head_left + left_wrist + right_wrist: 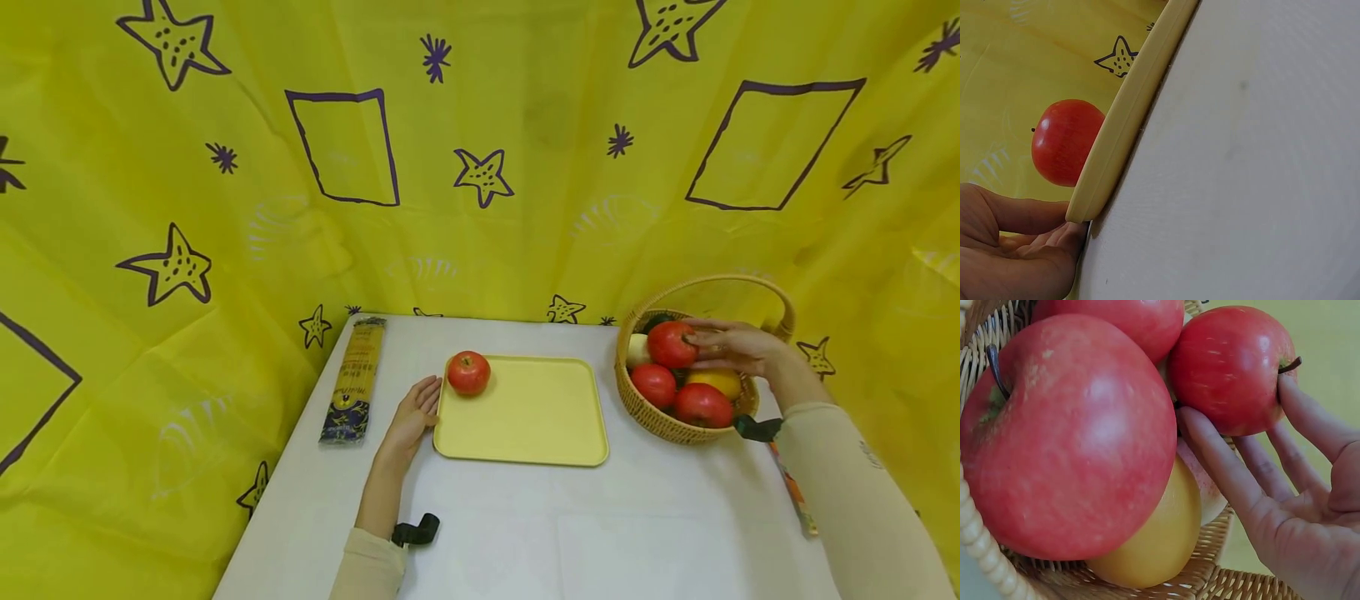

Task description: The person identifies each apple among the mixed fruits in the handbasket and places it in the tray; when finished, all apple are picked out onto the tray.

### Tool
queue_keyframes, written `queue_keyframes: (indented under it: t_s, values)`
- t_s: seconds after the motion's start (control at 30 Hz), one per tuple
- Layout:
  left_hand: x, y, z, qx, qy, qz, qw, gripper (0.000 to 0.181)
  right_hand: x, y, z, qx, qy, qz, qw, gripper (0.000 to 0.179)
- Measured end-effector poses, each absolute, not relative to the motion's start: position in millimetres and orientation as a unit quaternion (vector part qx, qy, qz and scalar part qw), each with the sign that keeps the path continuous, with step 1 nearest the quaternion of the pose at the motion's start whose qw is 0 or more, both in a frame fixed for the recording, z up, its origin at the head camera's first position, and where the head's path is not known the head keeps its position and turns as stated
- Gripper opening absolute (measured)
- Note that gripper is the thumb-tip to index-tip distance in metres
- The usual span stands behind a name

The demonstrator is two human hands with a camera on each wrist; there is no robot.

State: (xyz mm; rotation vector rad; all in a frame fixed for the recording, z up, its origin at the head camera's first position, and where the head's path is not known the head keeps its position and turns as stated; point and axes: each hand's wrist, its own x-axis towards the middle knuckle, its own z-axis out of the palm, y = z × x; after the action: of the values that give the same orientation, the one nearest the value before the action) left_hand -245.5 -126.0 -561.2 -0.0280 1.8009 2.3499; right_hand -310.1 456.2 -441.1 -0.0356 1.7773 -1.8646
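My left hand point(408, 421) rests beside the left edge of a pale yellow tray point(525, 417), fingers fairly straight; the left wrist view shows it touching the tray's rim point(1107, 156). A red apple point(468, 372) sits in the tray's upper left corner. Over at the wicker basket point(651, 421), my right hand point(731, 346) holds another red apple point(1232, 369) between thumb and fingers, the thumb close to its stem. Beneath and around it in the basket lie a large red apple point(1079, 437), another red apple point(654, 385) and a yellow fruit point(1154, 540).
A yellow and blue package point(352, 379) of what looks like spaghetti lies left of the tray. The basket's arched handle point(720, 279) rises behind my right hand. A colourful flat item point(798, 496) is partly hidden by my right sleeve. A yellow patterned curtain point(487, 250) hangs behind the white table.
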Motion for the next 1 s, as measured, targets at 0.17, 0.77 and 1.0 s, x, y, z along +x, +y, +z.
queue_keyframes:
  t_s: [0.17, 0.77, 1.0]
  values:
    - [-246, -125, -561, -0.007, 0.607, 0.789, 0.093, 0.089, -306, 454, -436, -0.007, 0.658, -0.702, 0.272, 0.04]
    - [-245, -126, -559, -0.009, 0.615, 0.783, 0.091, 0.089, -276, 439, -405, 0.034, 0.678, -0.701, 0.219, 0.037]
    - [-245, -126, -560, -0.001, 0.612, 0.786, 0.088, 0.089, -257, 436, -397, 0.028, 0.677, -0.708, 0.199, 0.04]
